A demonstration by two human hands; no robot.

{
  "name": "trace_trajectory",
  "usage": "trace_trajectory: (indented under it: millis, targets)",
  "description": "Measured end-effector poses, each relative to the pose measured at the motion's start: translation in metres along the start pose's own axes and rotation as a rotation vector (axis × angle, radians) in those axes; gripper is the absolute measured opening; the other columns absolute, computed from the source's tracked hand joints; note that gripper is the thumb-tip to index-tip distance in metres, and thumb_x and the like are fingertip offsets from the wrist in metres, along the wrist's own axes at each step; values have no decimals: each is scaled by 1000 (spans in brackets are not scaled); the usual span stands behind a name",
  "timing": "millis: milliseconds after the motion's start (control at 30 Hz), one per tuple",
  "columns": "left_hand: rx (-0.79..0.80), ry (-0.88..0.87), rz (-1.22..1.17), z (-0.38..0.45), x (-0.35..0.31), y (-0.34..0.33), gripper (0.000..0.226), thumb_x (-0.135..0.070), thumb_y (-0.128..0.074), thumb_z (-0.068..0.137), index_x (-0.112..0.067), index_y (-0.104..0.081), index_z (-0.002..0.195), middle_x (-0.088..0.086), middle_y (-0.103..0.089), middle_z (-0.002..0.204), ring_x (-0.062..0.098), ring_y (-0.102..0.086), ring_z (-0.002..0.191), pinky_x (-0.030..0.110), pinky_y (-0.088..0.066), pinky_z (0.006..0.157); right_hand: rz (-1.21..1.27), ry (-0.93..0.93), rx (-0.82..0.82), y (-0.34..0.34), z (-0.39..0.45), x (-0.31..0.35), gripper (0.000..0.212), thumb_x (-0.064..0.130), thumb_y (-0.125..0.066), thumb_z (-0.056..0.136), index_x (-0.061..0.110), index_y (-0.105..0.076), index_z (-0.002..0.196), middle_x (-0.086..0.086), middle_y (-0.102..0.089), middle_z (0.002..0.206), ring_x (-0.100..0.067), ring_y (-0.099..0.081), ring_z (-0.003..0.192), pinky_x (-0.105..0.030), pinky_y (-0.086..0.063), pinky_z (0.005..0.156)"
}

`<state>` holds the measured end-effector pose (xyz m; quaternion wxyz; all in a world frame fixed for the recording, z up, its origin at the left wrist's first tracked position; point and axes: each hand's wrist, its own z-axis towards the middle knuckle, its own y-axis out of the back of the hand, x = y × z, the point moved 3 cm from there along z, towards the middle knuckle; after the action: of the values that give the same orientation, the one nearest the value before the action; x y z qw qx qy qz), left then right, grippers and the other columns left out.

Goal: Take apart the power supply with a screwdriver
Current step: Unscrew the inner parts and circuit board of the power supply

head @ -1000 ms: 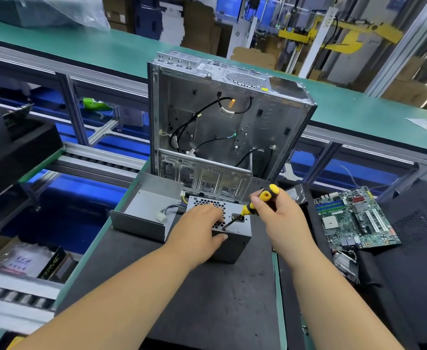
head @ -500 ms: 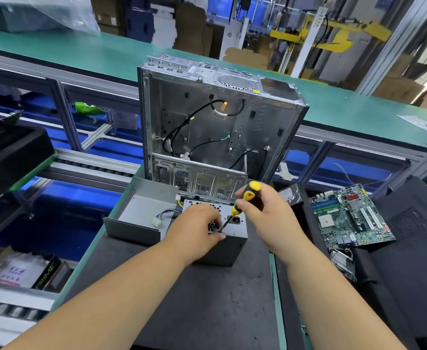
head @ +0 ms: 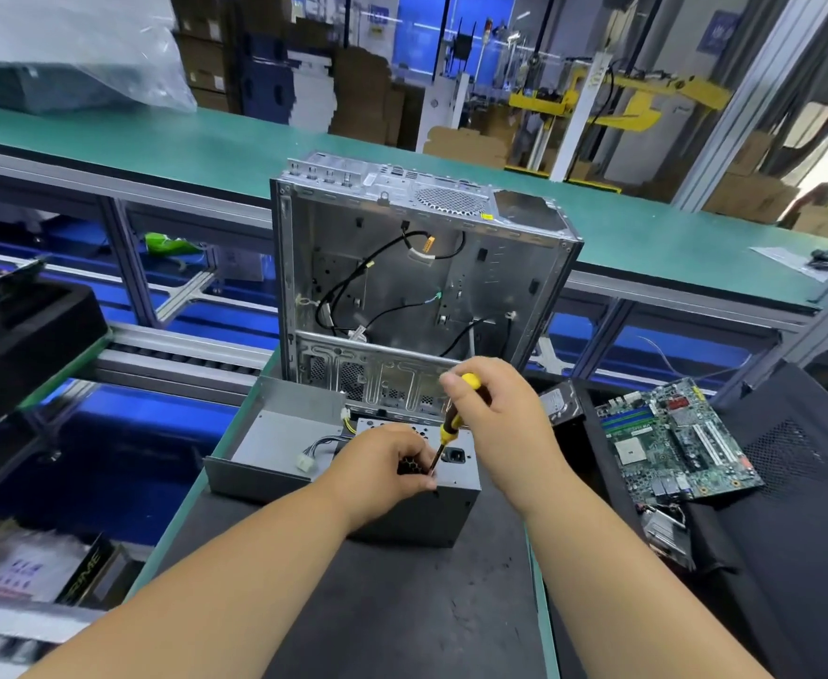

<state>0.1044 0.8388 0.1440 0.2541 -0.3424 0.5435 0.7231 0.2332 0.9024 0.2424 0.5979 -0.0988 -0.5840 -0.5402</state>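
The grey power supply [head: 456,475] stands on the dark mat in front of me, its vented face with a power socket turned up. My left hand [head: 382,463] rests on top of it, fingers curled around the near edge beside the screwdriver tip. My right hand [head: 497,419] grips the yellow-and-black screwdriver [head: 448,428], held steeply with its tip on the supply's top face next to my left fingers. The screw itself is hidden by my fingers. A grey metal cover [head: 274,433] lies to the left, with a white connector and wires on it.
An empty upright computer case [head: 416,286] with loose black cables stands just behind the supply. A green motherboard [head: 671,443] and a hard drive [head: 561,401] lie on the right. Black foam sits at far right and left, and a green conveyor runs behind.
My right hand has raised the screwdriver to a steeper angle and shifted its tip nearer my left fingers. My left hand stays on the supply. The camera tilted upward slightly.
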Motion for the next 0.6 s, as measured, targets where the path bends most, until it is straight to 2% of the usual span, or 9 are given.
trace_trajectory:
  millis: [67,167,267,333,400,533,600]
  targets:
    - [7,13,0,1,1,1,31,-22,-84,75,-39,-59,67,-12,-65,87,4,-61,91,33,-50,88,134,-67,-35,-1,1,-6,5,33,-65,93,35,-60,93,9,-63,83,-8,-61,71,-46,-58,67]
    - [10,20,6,2,1,0,30,-22,-84,75,-38,-60,67,-13,-65,85,2,-60,88,30,-50,87,257,-108,-81,-2,0,-14,14,32,-69,89,30,-55,92,3,-64,78,-11,-60,65,-53,-55,64]
    - [6,24,22,2,3,-1,32,-24,-84,74,-41,-59,65,-15,-64,84,0,-60,88,27,-49,85,363,-97,-86,-4,0,-19,10,27,-67,91,22,-59,92,-6,-69,83,-28,-67,80,-60,-56,72]
    - [3,21,40,3,4,-2,32,-26,-84,74,-42,-58,65,-15,-64,84,1,-60,88,25,-48,84,426,-92,-84,-5,2,-22,4,22,-62,95,18,-62,96,-7,-73,89,-31,-68,89,-57,-58,78]
    - [0,21,51,4,5,-2,32,-27,-84,74,-41,-58,66,-15,-64,85,-1,-59,87,23,-47,82,507,-113,-71,-6,4,-26,9,23,-58,96,16,-64,97,-8,-74,90,-31,-68,89,-51,-58,79]
    - [-13,45,58,5,5,-2,30,-29,-85,73,-39,-58,64,-16,-64,83,-2,-59,84,22,-48,79,879,-186,35,-20,5,-26,22,22,-49,98,9,-65,96,-8,-64,79,-24,-60,80,-38,-47,82]
    - [-10,52,45,5,5,-2,30,-29,-85,72,-38,-58,63,-14,-64,82,0,-59,83,24,-49,79,967,-185,67,-26,4,-23,25,22,-44,98,7,-64,95,-5,-55,73,-18,-50,72,-29,-42,75]
